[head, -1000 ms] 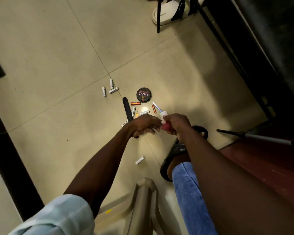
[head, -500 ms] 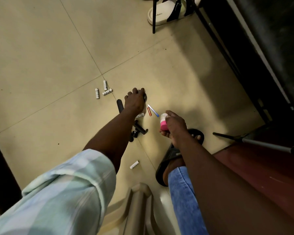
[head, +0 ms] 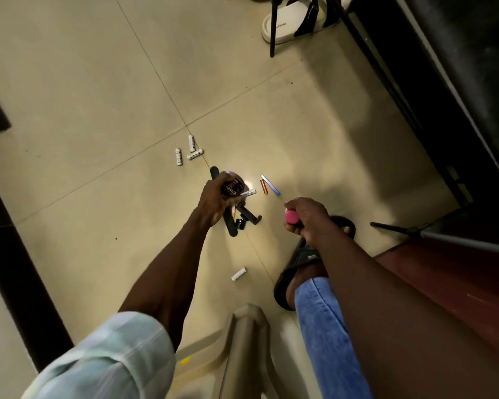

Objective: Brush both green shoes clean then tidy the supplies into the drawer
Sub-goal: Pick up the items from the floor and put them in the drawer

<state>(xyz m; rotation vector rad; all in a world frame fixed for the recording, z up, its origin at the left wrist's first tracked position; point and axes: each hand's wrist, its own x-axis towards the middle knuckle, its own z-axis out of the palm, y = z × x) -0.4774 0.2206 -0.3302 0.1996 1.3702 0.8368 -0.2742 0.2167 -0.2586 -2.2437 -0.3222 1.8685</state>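
Observation:
My left hand (head: 218, 201) grips the round black Cherry polish tin (head: 234, 188), lifted just off the tiled floor and tilted. My right hand (head: 307, 216) holds a small pink-and-white bottle (head: 291, 216) above my sandalled foot. A black handled tool with a clamp-like head (head: 244, 218) lies on the floor under the left hand. No green shoes and no drawer are in view.
Several white batteries (head: 189, 152) lie scattered on the floor, one more (head: 239, 273) nearer me. An orange battery (head: 263, 187) and a blue-tipped stick (head: 270, 184) lie beside the tin. A white sandal (head: 294, 23), a tripod leg (head: 432, 234) and a beige chair (head: 242, 347) surround the spot.
My left hand left the bottle, reached forward to the polish tin and picked it up. My right hand kept the bottle and drew slightly back to the right.

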